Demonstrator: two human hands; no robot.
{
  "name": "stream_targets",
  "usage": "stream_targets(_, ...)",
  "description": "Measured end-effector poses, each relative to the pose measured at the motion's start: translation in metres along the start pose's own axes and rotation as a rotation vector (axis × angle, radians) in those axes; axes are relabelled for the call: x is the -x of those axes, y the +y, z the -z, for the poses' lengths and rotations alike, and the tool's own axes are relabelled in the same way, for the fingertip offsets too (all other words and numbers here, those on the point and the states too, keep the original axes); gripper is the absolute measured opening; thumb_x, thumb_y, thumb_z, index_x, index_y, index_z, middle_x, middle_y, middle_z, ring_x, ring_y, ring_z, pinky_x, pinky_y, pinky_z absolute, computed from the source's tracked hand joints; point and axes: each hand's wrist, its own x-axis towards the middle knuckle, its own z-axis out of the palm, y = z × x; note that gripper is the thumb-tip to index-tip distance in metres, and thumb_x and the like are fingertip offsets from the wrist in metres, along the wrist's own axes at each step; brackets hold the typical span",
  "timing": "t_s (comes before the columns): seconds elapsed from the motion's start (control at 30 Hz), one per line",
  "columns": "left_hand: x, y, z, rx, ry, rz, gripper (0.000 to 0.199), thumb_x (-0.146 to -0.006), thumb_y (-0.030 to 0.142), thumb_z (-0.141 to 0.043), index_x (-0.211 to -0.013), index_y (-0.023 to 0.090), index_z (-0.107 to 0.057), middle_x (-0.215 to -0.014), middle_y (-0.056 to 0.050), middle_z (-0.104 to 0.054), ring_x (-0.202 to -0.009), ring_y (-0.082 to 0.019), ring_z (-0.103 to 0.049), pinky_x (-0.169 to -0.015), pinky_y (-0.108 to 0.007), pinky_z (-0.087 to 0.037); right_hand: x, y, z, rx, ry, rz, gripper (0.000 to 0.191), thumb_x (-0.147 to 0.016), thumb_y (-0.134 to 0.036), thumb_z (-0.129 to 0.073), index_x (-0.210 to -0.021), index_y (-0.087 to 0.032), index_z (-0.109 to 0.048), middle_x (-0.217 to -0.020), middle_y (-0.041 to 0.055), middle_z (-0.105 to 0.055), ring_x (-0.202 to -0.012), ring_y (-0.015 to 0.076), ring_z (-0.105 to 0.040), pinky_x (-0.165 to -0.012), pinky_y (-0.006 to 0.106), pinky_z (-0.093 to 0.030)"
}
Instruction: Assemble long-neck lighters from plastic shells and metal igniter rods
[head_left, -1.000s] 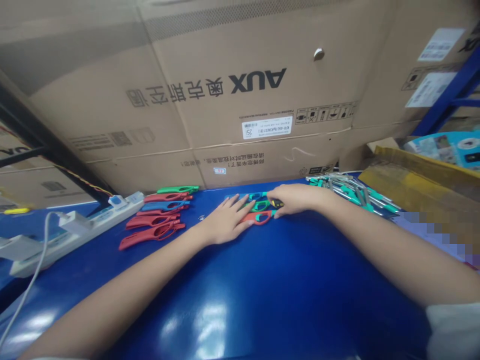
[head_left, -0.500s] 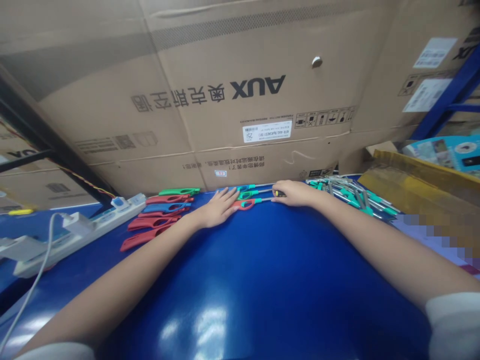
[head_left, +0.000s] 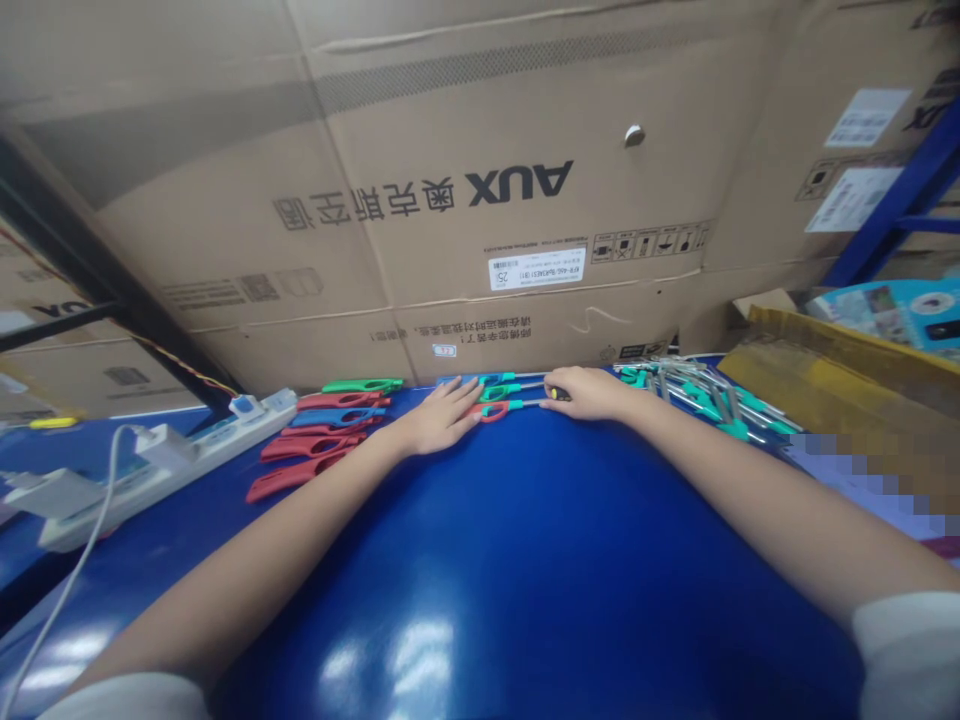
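Observation:
My left hand (head_left: 437, 420) lies flat with its fingers stretched out, resting on the handle ends of several long-necked lighters. These lie side by side: a red one (head_left: 493, 412) nearest me, a green one (head_left: 495, 394) and a blue one (head_left: 496, 379) behind. Their metal tubes point right, toward my right hand (head_left: 592, 393). That hand is closed around a small tool with a black-and-yellow handle (head_left: 559, 394), close to the tube ends. My fingers cover most of the tool, and its tip is hidden.
Left of my left hand lie red, blue and green lighter handle shells (head_left: 322, 447). A white power strip (head_left: 180, 470) with plugs stands beyond them. Metal tubes with green ends (head_left: 701, 395) are piled at right, beside a taped carton (head_left: 817, 375). A large cardboard box (head_left: 450, 120) backs the blue table (head_left: 540, 560).
The view has shifted slightly, so everything sits a little to the right and lower. Both hands keep nearly the same place and pose over the lighters.

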Motion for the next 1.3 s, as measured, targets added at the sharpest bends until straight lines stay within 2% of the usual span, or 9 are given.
stream_targets(0.2,0.01,0.004,0.018,-0.048,0.185,0.029,0.066,-0.103,0.054,-0.024,-0.161,0.021,-0.022,-0.168,-0.009,-0.018,-0.155,-0.033,-0.015,-0.124,-0.054,-0.015,0.002,-0.005,0.026,-0.05,0.13,-0.002,0.028,-0.094,-0.043,-0.057,-0.107,-0.02,-0.066,-0.114,0.0108,-0.065,-0.097,0.0247,-0.065,-0.08,0.033,-0.048)
stream_targets(0.27,0.02,-0.001,0.034,-0.077,0.255,0.053,0.061,-0.102,0.046,-0.028,-0.155,0.016,-0.034,-0.163,-0.013,-0.033,-0.15,-0.03,-0.028,-0.122,-0.048,-0.023,0.007,-0.01,0.04,-0.092,0.233,0.003,0.022,-0.096,-0.033,-0.052,-0.103,-0.018,-0.066,-0.111,0.0114,-0.065,-0.102,0.0246,-0.064,-0.089,0.034,-0.048)
stream_targets(0.33,0.035,-0.011,0.053,-0.107,0.275,0.085,0.053,-0.097,0.04,-0.037,-0.139,0.013,-0.054,-0.144,-0.016,-0.054,-0.136,-0.03,-0.047,-0.114,-0.044,-0.037,0.018,-0.018,0.049,-0.139,0.308,0.026,0.017,-0.092,-0.024,-0.052,-0.101,-0.018,-0.066,-0.107,0.0108,-0.064,-0.099,0.0241,-0.063,-0.09,0.035,-0.049)
stream_targets(0.4,0.055,-0.023,0.07,-0.134,0.25,0.125,0.043,-0.089,0.035,-0.044,-0.118,0.014,-0.066,-0.118,-0.015,-0.067,-0.116,-0.031,-0.06,-0.101,-0.043,-0.047,0.036,-0.028,0.05,-0.132,0.249,0.044,0.023,-0.088,-0.021,-0.054,-0.109,-0.017,-0.063,-0.106,0.0106,-0.06,-0.089,0.0226,-0.064,-0.082,0.034,-0.051)
stream_targets(0.5,0.088,-0.044,0.085,-0.161,0.185,0.19,0.038,-0.083,0.035,-0.047,-0.105,0.017,-0.071,-0.103,-0.012,-0.07,-0.099,-0.03,-0.065,-0.088,-0.04,-0.052,0.068,-0.041,0.038,-0.094,0.065,0.044,0.029,-0.088,-0.017,-0.05,-0.115,-0.016,-0.059,-0.109,0.0115,-0.056,-0.074,0.0182,-0.062,-0.068,0.032,-0.052)
stream_targets(0.6,0.114,-0.06,0.086,-0.193,0.138,0.247,0.042,-0.08,0.045,-0.052,-0.105,0.019,-0.074,-0.098,-0.013,-0.069,-0.093,-0.032,-0.066,-0.082,-0.04,-0.052,0.089,-0.041,0.023,-0.068,0.053,0.16,0.03,-0.085,-0.008,-0.048,-0.11,-0.017,-0.063,-0.114,0.0127,-0.055,-0.089,0.0215,-0.062,-0.077,0.033,-0.052)
stream_targets(0.77,0.124,-0.073,0.073,-0.269,0.135,0.297,0.046,-0.08,0.05,-0.055,-0.106,0.02,-0.077,-0.097,-0.014,-0.066,-0.09,-0.032,-0.065,-0.082,-0.04,-0.05,0.092,-0.02,0.018,0.132,0.256,0.259,0.023,-0.087,-0.009,-0.053,-0.102,-0.019,-0.067,-0.115,0.0143,-0.058,-0.105,0.0308,-0.055,-0.089,0.045,-0.046)
stream_targets(1.03,0.114,-0.079,0.062,-0.29,0.128,0.301,0.036,-0.08,0.047,-0.051,-0.082,0.023,-0.078,-0.095,-0.012,-0.068,-0.09,-0.03,-0.065,-0.081,-0.037,-0.05,0.091,0.012,0.012,0.101,0.165,0.112,0.021,-0.084,-0.005,-0.046,-0.088,-0.019,-0.06,-0.112,0.0087,-0.059,-0.077,0.0171,-0.058,-0.064,0.029,-0.04)
stream_targets(1.3,0.119,-0.063,0.083,-0.381,0.146,0.335,0.035,-0.086,0.04,-0.044,-0.081,0.021,-0.073,-0.105,-0.014,-0.07,-0.098,-0.035,-0.065,-0.078,-0.042,-0.051,0.095,0.029,0.002,0.063,0.078,-0.081,0.021,-0.092,-0.024,-0.047,-0.104,-0.017,-0.063,-0.114,0.0132,-0.059,-0.085,0.0221,-0.064,-0.072,0.034,-0.048)
